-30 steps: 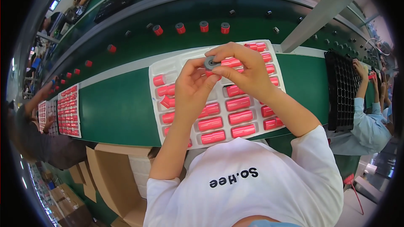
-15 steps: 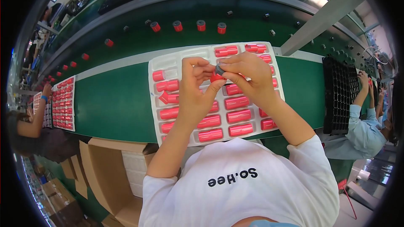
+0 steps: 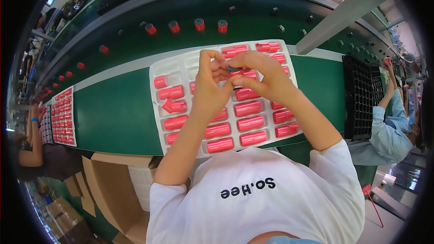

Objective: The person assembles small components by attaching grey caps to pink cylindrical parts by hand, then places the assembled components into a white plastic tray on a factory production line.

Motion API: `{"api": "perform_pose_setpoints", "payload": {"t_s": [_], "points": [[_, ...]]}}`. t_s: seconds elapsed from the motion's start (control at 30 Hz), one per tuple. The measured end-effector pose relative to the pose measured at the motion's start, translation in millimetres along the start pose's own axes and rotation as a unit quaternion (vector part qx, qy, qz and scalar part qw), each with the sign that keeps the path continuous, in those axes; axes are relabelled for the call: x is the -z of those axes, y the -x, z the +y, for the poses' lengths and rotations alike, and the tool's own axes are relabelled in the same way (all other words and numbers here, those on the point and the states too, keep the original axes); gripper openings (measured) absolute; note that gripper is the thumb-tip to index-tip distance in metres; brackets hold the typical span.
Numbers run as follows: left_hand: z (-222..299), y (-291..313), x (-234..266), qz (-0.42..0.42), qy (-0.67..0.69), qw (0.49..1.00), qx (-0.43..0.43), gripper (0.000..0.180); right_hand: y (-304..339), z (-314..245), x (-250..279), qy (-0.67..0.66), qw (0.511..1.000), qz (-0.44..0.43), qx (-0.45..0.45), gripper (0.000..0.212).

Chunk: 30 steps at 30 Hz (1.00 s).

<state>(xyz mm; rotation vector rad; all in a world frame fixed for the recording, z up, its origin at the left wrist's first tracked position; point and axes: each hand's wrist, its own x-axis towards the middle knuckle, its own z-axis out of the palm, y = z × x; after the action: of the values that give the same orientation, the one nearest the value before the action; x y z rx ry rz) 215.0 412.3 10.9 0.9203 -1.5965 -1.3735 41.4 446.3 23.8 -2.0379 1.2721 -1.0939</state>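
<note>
Both of my hands are closed together over the white moulded tray [image 3: 158, 115], holding a short red cylinder with a dark grey top [image 3: 234, 69]. My left hand [image 3: 211, 83] grips it from the left, its thumb near the bottom. Fingers of my right hand [image 3: 264, 74] curl over the grey top, and that thumb presses the lower front. Part of the cylinder is hidden by the fingers. Below and around the hands, red sleeve-like pieces [image 3: 247, 108] lie in rows in the tray's pockets. One piece at the left [image 3: 167, 105] sits crooked across another.
Beyond the tray, red cylinders with dark tops [image 3: 199, 24] and small metallic parts [image 3: 281, 28] stand on a green belt [image 3: 253, 20]. A grey post [image 3: 343, 13] rises at the right. Black trays [image 3: 359, 99] and co-workers flank me. An open cardboard box [image 3: 106, 190] is at lower left.
The view has shifted slightly. Cylinders on the belt have moved left relative to the tray. Both hands keep hold of the cylinder, which now shows its grey top more upright.
</note>
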Motion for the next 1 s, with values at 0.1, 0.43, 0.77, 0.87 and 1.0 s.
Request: {"api": "perform_pose_setpoints", "payload": {"t_s": [0.1, 0.43, 0.77, 0.87, 1.0], "points": [[1, -8, 8, -0.031, 0.09, 0.99, 0.099, 0.048, -4, 3, 3, -0.05, 0.995, -0.058, -0.057, 0.054], [-1, -14, 11, -0.06, 0.176, 0.974, 0.13, 0.051, -6, 9, -5, 0.099, 0.994, 0.01, 0.054, 0.047], [-33, -32, 0, 0.027, 0.054, 0.983, 0.17, 0.047, -47, 62, 14, -0.076, 0.985, -0.145, -0.05, 0.029], [-26, -25, -13, -0.004, -0.218, 0.974, 0.059, 0.04, -72, 119, 18, 0.143, 0.989, 0.015, -0.023, 0.025], [-44, 3, -27, -0.218, -0.36, 0.901, -0.104, 0.037, -95, 168, 23, 0.26, 0.963, -0.021, -0.066, 0.025]]}}
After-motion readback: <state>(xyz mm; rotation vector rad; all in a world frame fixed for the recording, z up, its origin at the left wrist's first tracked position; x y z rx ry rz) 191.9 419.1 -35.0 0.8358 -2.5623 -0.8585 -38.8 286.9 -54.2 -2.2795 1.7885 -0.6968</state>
